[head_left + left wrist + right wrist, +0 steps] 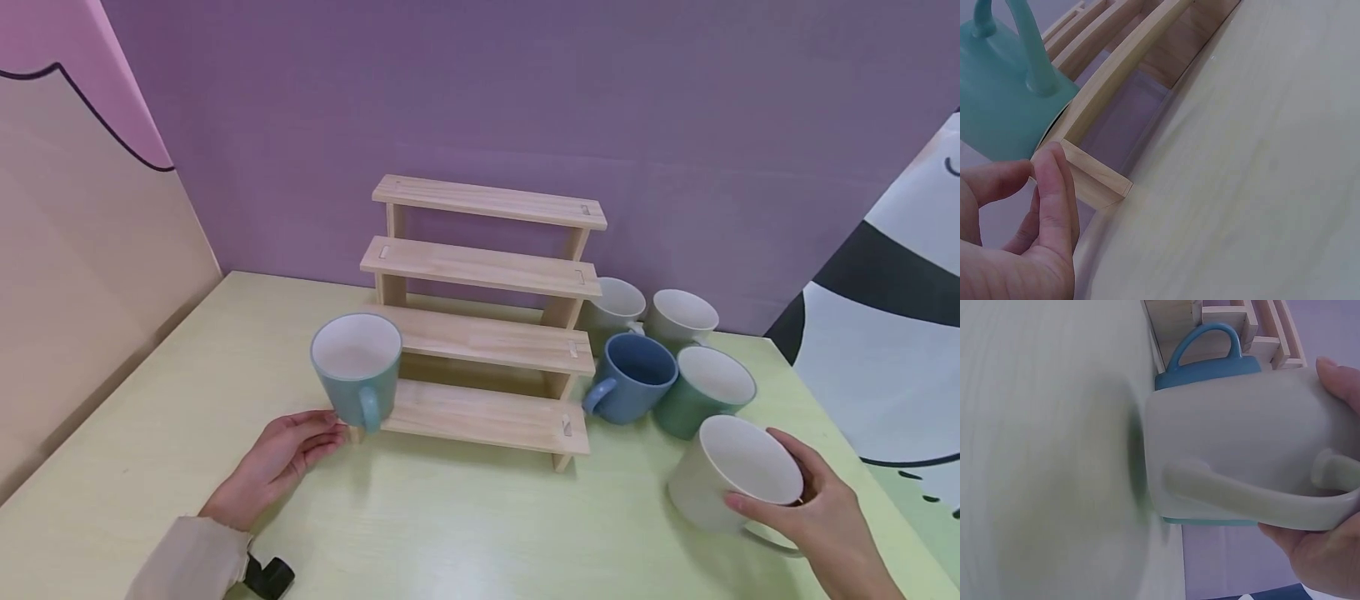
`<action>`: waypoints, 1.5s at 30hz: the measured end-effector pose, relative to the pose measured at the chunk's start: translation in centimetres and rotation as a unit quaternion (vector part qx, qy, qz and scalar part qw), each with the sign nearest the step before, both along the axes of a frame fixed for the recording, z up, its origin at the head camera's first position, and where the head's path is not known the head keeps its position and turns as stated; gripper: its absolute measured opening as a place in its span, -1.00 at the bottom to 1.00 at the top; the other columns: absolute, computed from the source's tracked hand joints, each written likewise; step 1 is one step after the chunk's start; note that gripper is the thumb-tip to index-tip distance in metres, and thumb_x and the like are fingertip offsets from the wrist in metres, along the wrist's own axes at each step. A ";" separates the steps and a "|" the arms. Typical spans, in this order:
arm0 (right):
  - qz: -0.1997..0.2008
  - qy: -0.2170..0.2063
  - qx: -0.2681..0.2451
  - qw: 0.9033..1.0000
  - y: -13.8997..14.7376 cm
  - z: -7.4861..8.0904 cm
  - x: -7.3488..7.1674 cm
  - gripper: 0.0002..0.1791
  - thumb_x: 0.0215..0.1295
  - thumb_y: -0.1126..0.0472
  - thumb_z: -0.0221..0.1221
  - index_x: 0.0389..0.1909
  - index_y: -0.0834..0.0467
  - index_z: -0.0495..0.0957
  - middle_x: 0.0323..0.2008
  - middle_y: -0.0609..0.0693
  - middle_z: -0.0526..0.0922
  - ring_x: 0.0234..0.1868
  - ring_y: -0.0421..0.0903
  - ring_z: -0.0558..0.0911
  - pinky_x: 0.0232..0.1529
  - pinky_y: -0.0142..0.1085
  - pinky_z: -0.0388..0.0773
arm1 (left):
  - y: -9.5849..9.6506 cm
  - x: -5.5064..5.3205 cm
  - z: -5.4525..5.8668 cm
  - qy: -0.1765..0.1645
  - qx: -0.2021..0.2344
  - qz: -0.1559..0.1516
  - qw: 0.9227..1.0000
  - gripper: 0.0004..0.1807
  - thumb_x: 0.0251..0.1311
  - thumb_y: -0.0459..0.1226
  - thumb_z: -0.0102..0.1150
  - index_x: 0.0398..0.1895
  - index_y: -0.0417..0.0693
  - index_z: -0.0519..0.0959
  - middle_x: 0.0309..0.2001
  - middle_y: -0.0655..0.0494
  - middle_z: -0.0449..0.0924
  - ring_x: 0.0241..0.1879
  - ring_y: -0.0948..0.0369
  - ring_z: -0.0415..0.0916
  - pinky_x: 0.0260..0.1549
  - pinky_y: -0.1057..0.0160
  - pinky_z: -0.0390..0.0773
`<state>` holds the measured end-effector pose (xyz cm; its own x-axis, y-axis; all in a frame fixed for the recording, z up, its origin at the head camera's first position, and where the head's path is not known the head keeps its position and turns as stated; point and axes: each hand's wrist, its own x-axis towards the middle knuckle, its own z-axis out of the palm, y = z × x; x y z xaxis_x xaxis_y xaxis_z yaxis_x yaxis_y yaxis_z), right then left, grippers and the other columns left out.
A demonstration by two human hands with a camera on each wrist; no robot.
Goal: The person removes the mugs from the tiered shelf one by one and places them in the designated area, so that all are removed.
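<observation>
A four-step wooden shelf [480,410] stands in the middle of the table. On the left end of its lowest step sits a light teal mug [358,367], upright, its handle towards me. My left hand [288,450] pinches the end of that step just below the mug; in the left wrist view the fingers [1054,194] and thumb meet at the board's corner. At the right, my right hand [817,508] grips a white mug [697,483] by its rim and side, with the handle under the palm. Whether its base touches the table I cannot tell.
Right of the shelf stand a blue mug [630,400], a green mug [686,404] and two pale mugs [667,329] behind them, close together. A purple wall [525,92] rises behind the table. A black strap device [270,577] is on my left wrist.
</observation>
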<state>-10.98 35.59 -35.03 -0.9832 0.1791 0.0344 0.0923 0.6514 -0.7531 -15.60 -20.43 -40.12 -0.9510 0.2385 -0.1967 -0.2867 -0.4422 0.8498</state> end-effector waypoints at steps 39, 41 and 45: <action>-0.054 -0.033 0.019 0.998 1.2 -1.3 0.8 0.02 0.11 0.06 0.37 0.49 -0.15 -0.07 -0.11 -0.53 0.19 -0.24 -0.61 0.25 -0.36 -0.73 0.37 | -0.1 0.0 0.0 0.007 -0.004 0.004 1.000 -0.76 0.38 -0.43 -0.08 -0.33 -0.06 0.60 -0.33 0.11 0.69 -0.29 0.29 0.66 -0.19 0.45 0.65; -0.052 -0.028 0.024 0.998 1.2 -1.4 0.8 0.03 0.11 0.06 0.37 0.49 -0.14 -0.07 -0.12 -0.54 0.19 -0.25 -0.63 0.25 -0.37 -0.73 0.37 | -0.1 0.0 0.0 0.007 -0.004 0.003 1.000 -0.76 0.38 -0.43 -0.08 -0.33 -0.06 0.60 -0.33 0.11 0.69 -0.29 0.29 0.66 -0.19 0.45 0.65; -0.048 -0.025 0.032 0.998 1.3 -1.3 1.0 0.02 0.11 0.07 0.37 0.49 -0.14 -0.07 -0.11 -0.47 0.24 -0.28 -0.66 0.25 -0.38 -0.70 0.39 | -0.1 -0.1 -0.1 0.008 -0.008 0.000 1.000 -0.74 0.38 -0.42 -0.08 -0.34 -0.05 0.61 -0.33 0.12 0.70 -0.29 0.30 0.66 -0.19 0.45 0.65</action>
